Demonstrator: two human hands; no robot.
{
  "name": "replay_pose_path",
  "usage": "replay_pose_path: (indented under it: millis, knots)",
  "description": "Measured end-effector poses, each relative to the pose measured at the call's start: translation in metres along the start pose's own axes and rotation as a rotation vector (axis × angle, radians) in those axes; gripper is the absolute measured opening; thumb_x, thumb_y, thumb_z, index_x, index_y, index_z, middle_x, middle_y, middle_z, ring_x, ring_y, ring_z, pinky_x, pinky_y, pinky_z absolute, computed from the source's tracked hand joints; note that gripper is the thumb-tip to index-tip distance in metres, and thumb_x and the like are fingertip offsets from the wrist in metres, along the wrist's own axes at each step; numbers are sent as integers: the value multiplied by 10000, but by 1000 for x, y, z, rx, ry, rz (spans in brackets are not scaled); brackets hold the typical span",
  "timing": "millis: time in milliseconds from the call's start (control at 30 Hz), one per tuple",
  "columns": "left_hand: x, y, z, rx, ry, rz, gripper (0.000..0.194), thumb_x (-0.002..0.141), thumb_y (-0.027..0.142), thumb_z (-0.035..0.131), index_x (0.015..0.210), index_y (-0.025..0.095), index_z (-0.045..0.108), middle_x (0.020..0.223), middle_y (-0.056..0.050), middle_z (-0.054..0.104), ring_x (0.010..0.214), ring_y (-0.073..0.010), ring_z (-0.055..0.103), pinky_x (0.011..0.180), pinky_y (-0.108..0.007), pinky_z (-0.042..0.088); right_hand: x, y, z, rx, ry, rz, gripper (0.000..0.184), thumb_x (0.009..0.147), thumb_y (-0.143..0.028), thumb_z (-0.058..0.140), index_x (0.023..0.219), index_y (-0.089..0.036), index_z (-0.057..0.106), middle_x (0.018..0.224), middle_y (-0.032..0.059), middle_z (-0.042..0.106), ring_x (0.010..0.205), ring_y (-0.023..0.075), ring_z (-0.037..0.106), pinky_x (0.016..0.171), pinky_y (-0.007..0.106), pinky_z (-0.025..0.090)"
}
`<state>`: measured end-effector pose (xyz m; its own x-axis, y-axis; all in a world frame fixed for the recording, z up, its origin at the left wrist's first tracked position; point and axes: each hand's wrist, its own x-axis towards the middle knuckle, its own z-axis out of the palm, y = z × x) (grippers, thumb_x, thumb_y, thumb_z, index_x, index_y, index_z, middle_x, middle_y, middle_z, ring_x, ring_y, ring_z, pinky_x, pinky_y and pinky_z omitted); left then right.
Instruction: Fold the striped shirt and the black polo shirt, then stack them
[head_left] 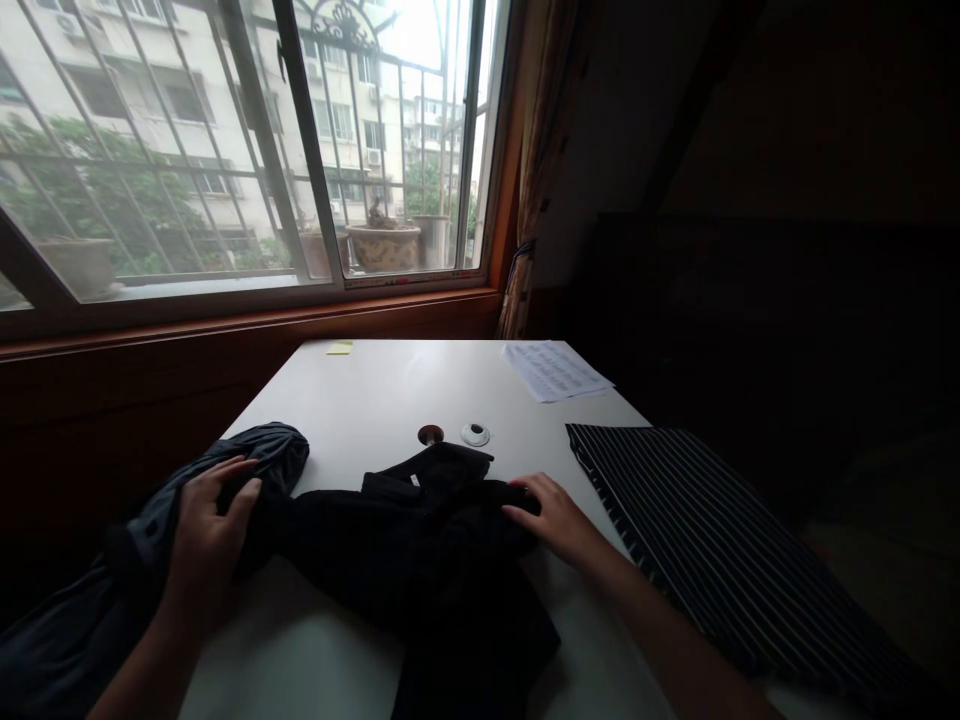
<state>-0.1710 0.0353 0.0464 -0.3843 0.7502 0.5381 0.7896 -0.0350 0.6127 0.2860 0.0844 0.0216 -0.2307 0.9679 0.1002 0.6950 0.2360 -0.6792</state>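
Black garment [450, 560] lies rumpled on the desk [397, 385], reaching toward its left edge, your right hand [551, 515] pinching one end, your left hand [214, 515] half-curled, its hold too dark to tell; you seem to be spreading it, so smoothing appears called for next.

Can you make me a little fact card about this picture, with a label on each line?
Table: white, by a window
Left hand: at left end of black collared garment, grip unclear
Right hand: holding garment's right side
Left side: crumpled blue-grey cloth
Right side: black striped cloth
Far end: yellow sticky note, sheets of paper
Middle: round hole, round white cover
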Motion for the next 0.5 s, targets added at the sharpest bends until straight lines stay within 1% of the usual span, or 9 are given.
replay_pose_path:
  millis: [100,167,200,267,367,400,433,467,500]
  knots:
    - [-11,5,14,-19,-185,124,419,866,504,542,1152,220,658,1301,-100,548,1243,-336,525,956,-461,528,2,8,2,-179,-42,56,611,784,-543,713,1302,-242,595,1236,107,615,1174,304,539,1019,411,412]
    - [-19,3,24,-22,-315,179,365,863,444,546,1137,236,668,1314,-92,532,1228,-319,541,957,-444,528,3,8,-2,-248,-102,96,685,744,-543,749,1330,-238,568,1202,107,629,1152,310,542,976,394,427]
    - [-22,0,29,-23,-365,194,344,863,401,540,1140,242,668,1322,-87,527,1214,-308,555,982,-446,513,3,8,-4,-268,-144,114,674,726,-519,767,1305,-230,581,1139,100,655,1114,305,559,934,376,442]
    - [-27,-3,36,-35,-459,217,340,861,310,515,1161,251,664,1327,-78,530,1171,-282,590,1008,-442,496,4,7,-10,-273,-238,155,521,706,-434,783,1159,-211,655,965,69,693,980,272,609,811,325,461]
    - [-27,-3,35,-106,-600,253,360,858,235,493,1172,255,668,1266,-73,589,1090,-248,640,947,-384,531,3,5,-16,-163,-378,197,161,689,-317,752,788,-199,704,733,19,668,716,191,617,621,273,421]
    - [-25,-1,32,-137,-627,268,349,859,227,493,1154,252,679,1224,-71,618,1066,-242,651,924,-365,540,2,5,-18,-75,-371,182,120,673,-296,750,669,-200,678,686,8,647,645,166,592,579,269,399]
    - [-23,3,28,-162,-625,278,327,859,227,500,1122,248,695,1177,-68,647,1042,-240,662,903,-354,546,2,5,-21,32,-326,154,153,648,-279,755,579,-204,642,655,-1,627,598,148,564,551,271,381]
    - [-19,8,24,-179,-592,282,301,857,234,511,1082,244,711,1136,-65,670,1024,-243,669,892,-354,549,2,6,-24,142,-252,121,191,622,-264,764,523,-209,611,641,-8,612,575,138,541,536,275,369]
    - [-15,13,19,-191,-525,278,274,853,246,524,1042,240,724,1105,-62,686,1015,-251,674,894,-366,547,4,7,-30,237,-165,91,211,602,-250,771,496,-213,592,630,-12,601,564,132,520,528,280,360]
